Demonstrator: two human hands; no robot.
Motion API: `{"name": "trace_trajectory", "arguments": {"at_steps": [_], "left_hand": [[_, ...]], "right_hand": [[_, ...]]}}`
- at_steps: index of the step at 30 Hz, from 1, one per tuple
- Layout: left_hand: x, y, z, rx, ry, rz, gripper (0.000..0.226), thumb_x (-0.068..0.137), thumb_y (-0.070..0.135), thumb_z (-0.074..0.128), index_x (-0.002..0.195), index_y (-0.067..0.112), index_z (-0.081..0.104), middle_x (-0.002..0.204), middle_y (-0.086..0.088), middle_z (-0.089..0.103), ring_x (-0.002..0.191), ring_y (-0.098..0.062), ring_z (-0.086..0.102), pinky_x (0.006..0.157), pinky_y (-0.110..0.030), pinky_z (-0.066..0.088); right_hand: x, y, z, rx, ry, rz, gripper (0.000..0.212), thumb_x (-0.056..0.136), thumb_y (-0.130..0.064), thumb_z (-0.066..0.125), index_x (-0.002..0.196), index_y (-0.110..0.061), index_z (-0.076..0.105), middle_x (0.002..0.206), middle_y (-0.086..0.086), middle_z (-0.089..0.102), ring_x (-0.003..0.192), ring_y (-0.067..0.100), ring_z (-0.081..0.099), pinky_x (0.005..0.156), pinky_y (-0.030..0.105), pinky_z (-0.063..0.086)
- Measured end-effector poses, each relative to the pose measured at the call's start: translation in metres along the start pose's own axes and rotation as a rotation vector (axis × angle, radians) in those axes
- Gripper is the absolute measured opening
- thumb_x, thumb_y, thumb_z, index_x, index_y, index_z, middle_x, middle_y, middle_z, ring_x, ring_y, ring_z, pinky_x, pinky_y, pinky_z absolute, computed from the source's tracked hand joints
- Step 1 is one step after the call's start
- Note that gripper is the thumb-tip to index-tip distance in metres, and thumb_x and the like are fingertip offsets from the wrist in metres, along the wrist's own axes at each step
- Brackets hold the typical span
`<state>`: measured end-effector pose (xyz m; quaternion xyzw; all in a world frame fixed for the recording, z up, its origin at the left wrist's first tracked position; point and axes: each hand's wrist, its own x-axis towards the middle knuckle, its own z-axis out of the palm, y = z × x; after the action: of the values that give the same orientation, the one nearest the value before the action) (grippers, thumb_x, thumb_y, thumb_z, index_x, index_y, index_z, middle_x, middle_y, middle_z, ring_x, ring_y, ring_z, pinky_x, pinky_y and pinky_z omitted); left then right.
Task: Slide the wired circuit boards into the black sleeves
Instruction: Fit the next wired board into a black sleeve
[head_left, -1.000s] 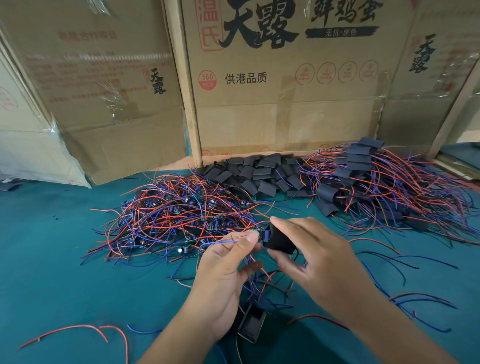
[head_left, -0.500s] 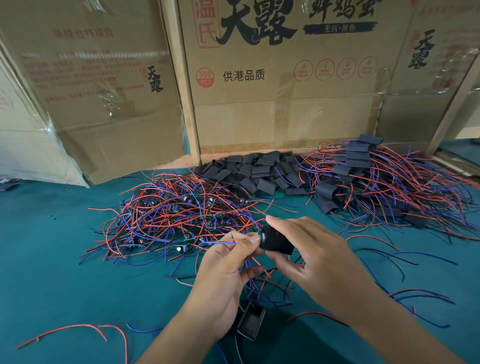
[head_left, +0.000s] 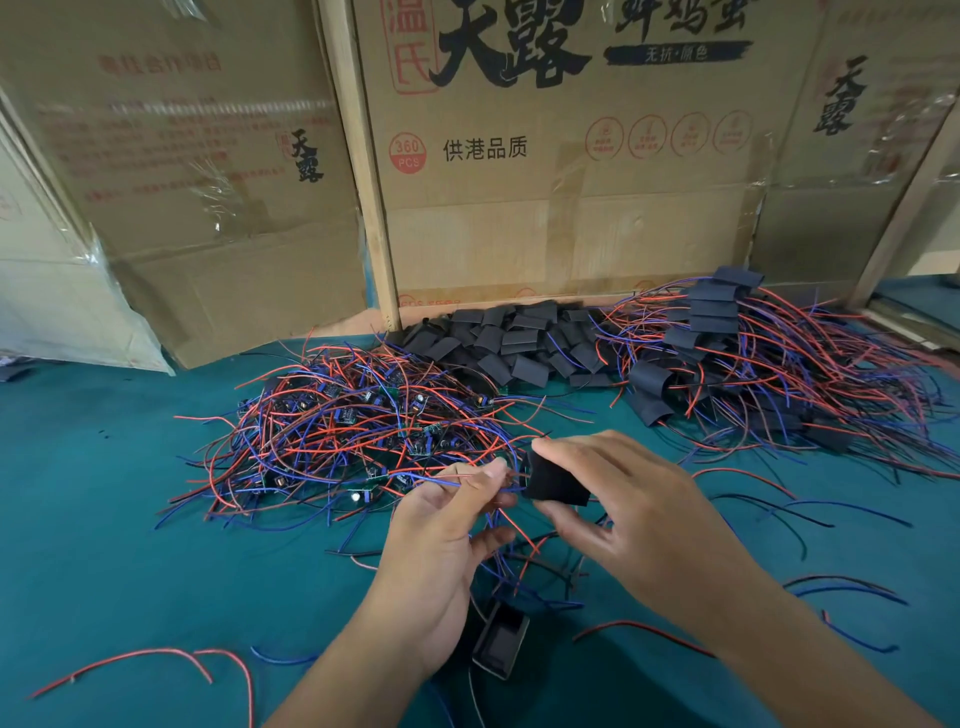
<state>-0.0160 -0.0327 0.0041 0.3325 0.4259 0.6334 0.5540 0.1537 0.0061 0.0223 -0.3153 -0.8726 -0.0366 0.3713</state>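
While the right hand (head_left: 639, 514) pinches the black sleeve (head_left: 553, 480) between forefinger above and thumb below, just as it did half a second ago, the sleeve now shows more of its flat dark side, and the bit of circuit board seen at its left mouth a second ago has all but gone inside; only a sliver of something shows there, too small to name. The sleeve is a short, matte black tube, pressed nearly flat, held in the air above the teal worktop (head_left: 104, 519), its open end facing left. The left hand (head_left: 447, 540) meets it there, thumb and forefinger closed on the blue and red wires (head_left: 470, 480) that trail out of that mouth; its grip has shifted slightly, from pushing at the mouth to holding the leads just beside it. Both hands have stayed at much the same spot.

Below the hands a small black rectangular frame (head_left: 501, 644) lies on the worktop among loose wires. Beyond the left hand sits a tangled heap of unsleeved wired boards (head_left: 353, 431). Behind that, against the cardboard boxes (head_left: 545, 182), lies a pile of empty black sleeves (head_left: 519, 343), and to its right a heap of finished sleeved boards (head_left: 737, 364) with red and blue leads fanning out.
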Motion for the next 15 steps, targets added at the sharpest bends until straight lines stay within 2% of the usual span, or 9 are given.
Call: {"name": "trace_trajectory", "arguments": {"at_steps": [5,12,15], "left_hand": [[-0.0021,0.0013,0.001,0.085,-0.008,0.059,0.023,0.073,0.036,0.073,0.062,0.024,0.058,0.084,-0.006,0.059,0.074,-0.013,0.053,0.066,-0.03,0.044],[-0.0035,0.0003,0.0006,0.186,-0.002,0.1,0.029,0.072,0.043,0.073,0.07,0.019,0.058,0.071,-0.009,0.043,0.06,-0.014,0.04,0.058,-0.027,0.035],[-0.0022,0.0011,0.0019,0.245,0.02,0.115,0.03,0.084,0.041,0.067,0.064,0.022,0.055,0.066,-0.006,0.042,0.055,-0.014,0.036,0.05,-0.024,0.032]], "right_hand": [[0.0,0.0007,0.0006,-0.022,-0.006,-0.008,0.036,0.083,-0.021,0.07,0.115,-0.005,0.067,0.106,0.0,0.068,0.095,0.021,0.064,0.079,0.032,0.052],[-0.0004,-0.0014,0.0002,-0.039,-0.004,-0.035,0.033,0.082,-0.021,0.07,0.111,-0.005,0.068,0.103,-0.001,0.069,0.091,0.023,0.066,0.075,0.032,0.053],[-0.0005,-0.0011,0.0012,-0.037,-0.013,-0.038,0.036,0.083,-0.022,0.071,0.114,-0.005,0.068,0.106,0.0,0.069,0.093,0.022,0.066,0.079,0.03,0.051]]}}
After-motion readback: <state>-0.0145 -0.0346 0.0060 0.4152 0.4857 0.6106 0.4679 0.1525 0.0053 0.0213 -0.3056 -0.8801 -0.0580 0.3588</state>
